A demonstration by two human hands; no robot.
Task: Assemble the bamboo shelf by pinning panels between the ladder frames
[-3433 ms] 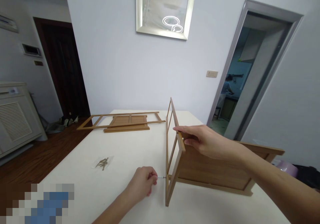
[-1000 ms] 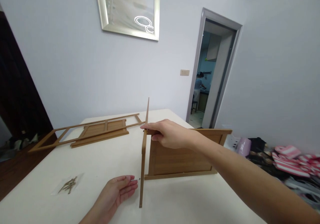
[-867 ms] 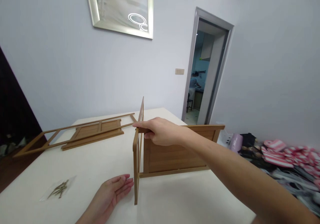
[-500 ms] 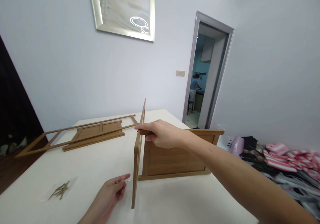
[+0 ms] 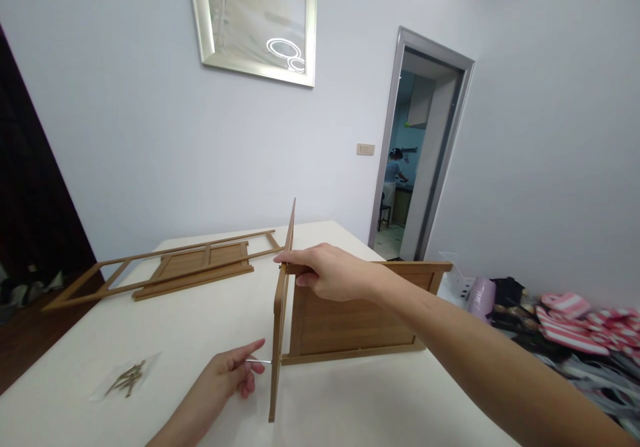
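A narrow wooden frame (image 5: 278,320) stands on edge on the white table (image 5: 200,334), meeting a brown wooden panel (image 5: 350,320) that also stands upright. My right hand (image 5: 325,270) is closed over the corner where the two meet at the top, its index finger stretched across the frame's edge. Low on the near side, my left hand (image 5: 233,374) pinches a thin silver rod, apparently a hex key (image 5: 259,362), whose tip touches the frame's outer face. The rest of the key is hidden by the fingers.
A clear bag of bolts (image 5: 127,379) lies at the table's left. Behind it rest a ladder-like wooden frame (image 5: 115,277) and a smaller wooden panel (image 5: 193,270). Striped cloth (image 5: 570,324) and other items lie to the right. A person (image 5: 393,170) stands beyond the doorway.
The view has shifted slightly, moving everything a little to the right. My left index finger has lifted and straightened off the key. My right hand keeps its grip at the corner.
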